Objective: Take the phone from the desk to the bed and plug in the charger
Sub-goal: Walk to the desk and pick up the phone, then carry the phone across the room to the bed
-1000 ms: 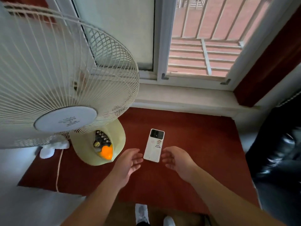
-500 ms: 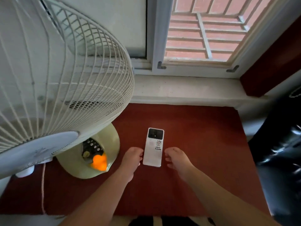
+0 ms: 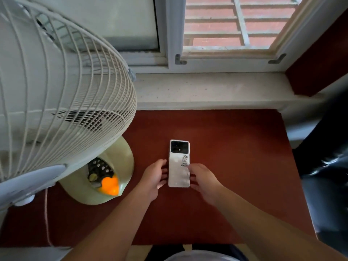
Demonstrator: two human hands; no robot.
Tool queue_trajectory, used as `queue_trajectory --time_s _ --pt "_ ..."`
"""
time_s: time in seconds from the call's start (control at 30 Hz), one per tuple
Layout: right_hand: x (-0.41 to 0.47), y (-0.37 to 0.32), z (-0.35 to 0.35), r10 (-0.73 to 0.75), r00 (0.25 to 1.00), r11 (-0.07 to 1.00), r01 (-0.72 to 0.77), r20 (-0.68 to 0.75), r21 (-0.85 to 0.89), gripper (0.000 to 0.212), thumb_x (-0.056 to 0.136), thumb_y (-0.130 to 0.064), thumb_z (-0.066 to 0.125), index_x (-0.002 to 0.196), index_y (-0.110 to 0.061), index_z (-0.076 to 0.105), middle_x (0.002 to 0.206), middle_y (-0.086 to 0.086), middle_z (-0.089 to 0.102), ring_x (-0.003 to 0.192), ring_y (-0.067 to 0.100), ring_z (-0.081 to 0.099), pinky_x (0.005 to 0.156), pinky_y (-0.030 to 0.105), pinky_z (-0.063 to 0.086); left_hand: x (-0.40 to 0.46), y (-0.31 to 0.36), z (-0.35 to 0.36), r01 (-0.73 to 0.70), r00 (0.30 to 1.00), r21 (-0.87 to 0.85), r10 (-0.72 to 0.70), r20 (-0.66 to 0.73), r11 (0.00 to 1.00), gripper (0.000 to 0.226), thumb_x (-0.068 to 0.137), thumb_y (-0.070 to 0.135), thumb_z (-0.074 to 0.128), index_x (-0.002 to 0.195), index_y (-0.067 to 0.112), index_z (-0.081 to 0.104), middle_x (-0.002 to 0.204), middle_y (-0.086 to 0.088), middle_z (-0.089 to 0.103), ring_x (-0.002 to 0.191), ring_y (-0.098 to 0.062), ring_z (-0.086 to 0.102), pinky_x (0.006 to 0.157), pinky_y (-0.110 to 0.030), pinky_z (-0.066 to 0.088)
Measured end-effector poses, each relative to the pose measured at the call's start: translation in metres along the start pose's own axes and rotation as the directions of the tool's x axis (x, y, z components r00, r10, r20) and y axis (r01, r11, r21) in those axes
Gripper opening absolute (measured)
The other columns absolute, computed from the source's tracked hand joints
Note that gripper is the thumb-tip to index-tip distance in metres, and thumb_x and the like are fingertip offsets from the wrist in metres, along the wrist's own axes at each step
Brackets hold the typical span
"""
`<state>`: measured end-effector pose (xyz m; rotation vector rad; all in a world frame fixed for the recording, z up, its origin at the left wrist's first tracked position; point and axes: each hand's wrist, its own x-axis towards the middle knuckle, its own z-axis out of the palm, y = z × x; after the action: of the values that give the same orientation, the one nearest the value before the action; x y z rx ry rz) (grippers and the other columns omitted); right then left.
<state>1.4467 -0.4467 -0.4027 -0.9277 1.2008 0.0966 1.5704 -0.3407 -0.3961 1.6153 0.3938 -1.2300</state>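
A white phone [image 3: 178, 172] lies face down on the red-brown desk [image 3: 235, 157], camera block at its far end and a small sticker on its back. My left hand [image 3: 153, 178] is against the phone's left long edge, fingertips touching it. Across from it, my right hand [image 3: 204, 178] has its fingers curled against the right long edge. The phone is held between both hands and still lies flat on the desk. No charger or bed is in view.
A large cream desk fan [image 3: 56, 91] fills the left side, its base [image 3: 114, 159] with an orange light just left of my left hand. Its cord [image 3: 46, 213] runs toward the desk's near edge. A window sill [image 3: 207, 89] lies behind; a black shiny object [image 3: 327, 166] stands right.
Both hands have moved forward and inward from beside the phone's near end until their fingers touch its long edges. The view has tilted further down. The phone has not moved.
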Motion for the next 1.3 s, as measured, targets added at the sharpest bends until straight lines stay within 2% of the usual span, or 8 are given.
queue_trajectory --time_s 0.13,0.23,0.33,0.5,0.67,0.87,1.07,1.3 --pt "0.002 -0.003 -0.007 0.000 1.000 1.000 0.001 0.008 -0.012 0.026 0.085 -0.035 0.058 0.106 -0.020 0.063 0.096 0.001 0.071 0.090 0.021 0.066 0.076 0.034 0.049 0.008 0.000 0.004 -0.003 0.999 0.029 0.002 0.050 1.000 0.017 0.088 0.026 0.059 0.094 0.015 0.070 0.085 -0.005 0.070 0.075 -0.019 0.067 0.062 -0.032 0.055" --pt "0.004 -0.004 -0.012 0.008 1.000 1.000 -0.007 0.003 -0.003 0.026 0.086 -0.035 0.058 0.106 -0.019 0.062 0.099 0.002 0.068 0.092 0.021 0.064 0.072 0.034 0.047 0.011 0.001 0.005 -0.011 0.998 0.074 0.006 0.061 0.997 0.014 0.092 0.018 0.056 0.102 0.013 0.063 0.102 -0.012 0.072 0.089 -0.027 0.069 0.064 -0.036 0.053" --pt "0.004 -0.005 -0.017 0.016 1.000 1.000 -0.016 0.007 0.001 0.024 0.087 -0.035 0.058 0.104 -0.020 0.062 0.101 0.003 0.068 0.094 0.022 0.064 0.074 0.035 0.049 0.009 0.002 0.008 -0.027 0.998 0.138 0.019 0.060 0.990 0.008 0.091 0.013 0.060 0.098 0.013 0.060 0.101 -0.011 0.072 0.089 -0.027 0.070 0.061 -0.037 0.054" --pt "0.002 -0.009 -0.026 0.032 0.999 0.999 -0.031 -0.033 0.026 0.024 0.087 -0.034 0.060 0.105 -0.018 0.063 0.104 0.006 0.069 0.098 0.025 0.066 0.075 0.036 0.053 0.007 0.003 0.016 -0.071 0.995 0.210 0.054 0.083 0.975 0.024 0.087 0.001 0.059 0.106 0.016 0.064 0.102 -0.009 0.075 0.090 -0.026 0.072 0.060 -0.036 0.058" --pt "-0.012 -0.018 -0.037 0.028 0.998 0.996 -0.024 -0.052 0.083 0.032 0.086 -0.034 0.063 0.113 -0.016 0.063 0.108 0.009 0.069 0.094 0.024 0.065 0.073 0.035 0.053 -0.003 0.008 0.009 -0.101 0.989 0.140 0.085 0.118 0.985 0.023 0.088 0.002 0.061 0.104 0.017 0.066 0.097 -0.007 0.078 0.085 -0.025 0.075 0.059 -0.036 0.057" --pt "-0.046 -0.042 -0.043 -0.087 0.993 0.984 0.098 -0.082 0.147 0.027 0.087 -0.030 0.062 0.107 -0.012 0.067 0.096 0.009 0.069 0.081 0.021 0.065 0.068 0.035 0.051 -0.018 0.016 -0.010 -0.120 0.971 -0.022 0.122 0.204 0.993 0.023 0.087 -0.001 0.058 0.104 0.014 0.065 0.086 -0.006 0.079 0.076 -0.024 0.074 0.056 -0.036 0.058" --pt "-0.100 -0.043 -0.036 -0.196 0.970 0.920 0.232 -0.141 0.315 0.028 0.085 -0.025 0.063 0.107 -0.009 0.069 0.093 0.009 0.072 0.079 0.022 0.066 0.069 0.035 0.052 -0.042 0.027 -0.012 -0.187 0.909 -0.039 0.189 0.372 0.981 0.024 0.087 0.000 0.060 0.106 0.014 0.064 0.090 -0.008 0.078 0.069 -0.021 0.074 0.052 -0.032 0.056" --pt "-0.164 -0.020 -0.056 -0.310 0.910 0.764 0.411 -0.276 0.498 0.027 0.088 -0.023 0.058 0.108 -0.007 0.067 0.091 0.010 0.069 0.078 0.021 0.065 0.069 0.033 0.052 -0.083 0.029 0.022 -0.252 0.788 -0.020 0.217 0.576 0.968 0.030 0.087 0.000 0.060 0.115 0.012 0.061 0.105 -0.014 0.076 0.088 -0.030 0.074 0.064 -0.042 0.059"
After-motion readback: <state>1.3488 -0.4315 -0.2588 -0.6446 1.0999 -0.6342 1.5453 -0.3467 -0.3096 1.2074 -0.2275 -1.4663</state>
